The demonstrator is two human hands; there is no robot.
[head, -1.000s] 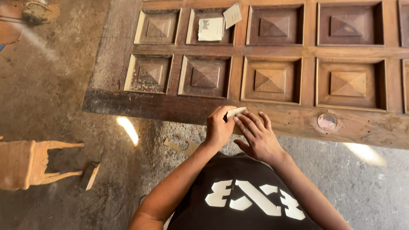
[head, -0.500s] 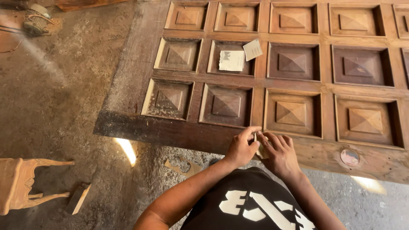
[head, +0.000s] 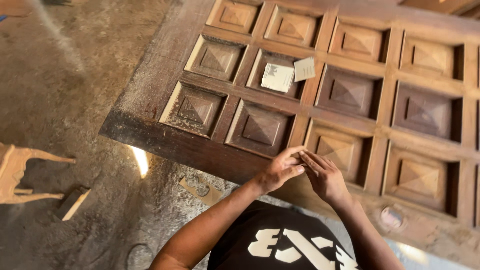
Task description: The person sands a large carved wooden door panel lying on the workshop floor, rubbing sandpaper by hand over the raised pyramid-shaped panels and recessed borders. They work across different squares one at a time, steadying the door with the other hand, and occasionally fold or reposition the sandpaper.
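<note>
**Hands meet at the near rail of a carved door**

Head view: a large dark wooden door (head: 350,100) lies flat, its face cut into rows of square recessed panels with raised pyramid centres. The person's left hand (head: 277,172) and right hand (head: 325,177) come together over the near rail, just in front of a panel. The left thumb and fingers (head: 295,170) are pinched closed on something small and pale, most likely a folded scrap of sandpaper, though it is too hidden to be sure. The right hand's fingers (head: 312,160) lie nearly straight against the left fingertips, touching that same spot; whether they grip anything cannot be told.

To work this spot well, it would seem wise to keep the scrap folded tight, press with the fingertips rather than the palm, and follow the grain along the rail so the moulded panel edges stay crisp.

Two pale sheets of sandpaper (head: 287,75) rest farther off, lying across a panel in the second row, well apart from the hands.

The door sits low over a rough, dusty concrete floor (head: 65,100). A pale carved wooden piece (head: 20,172) lies at the far left with a small wood block (head: 72,202) beside it, and a flat scrap (head: 200,187) lies near the door's edge. A streak of sunlight falls on the floor.
</note>
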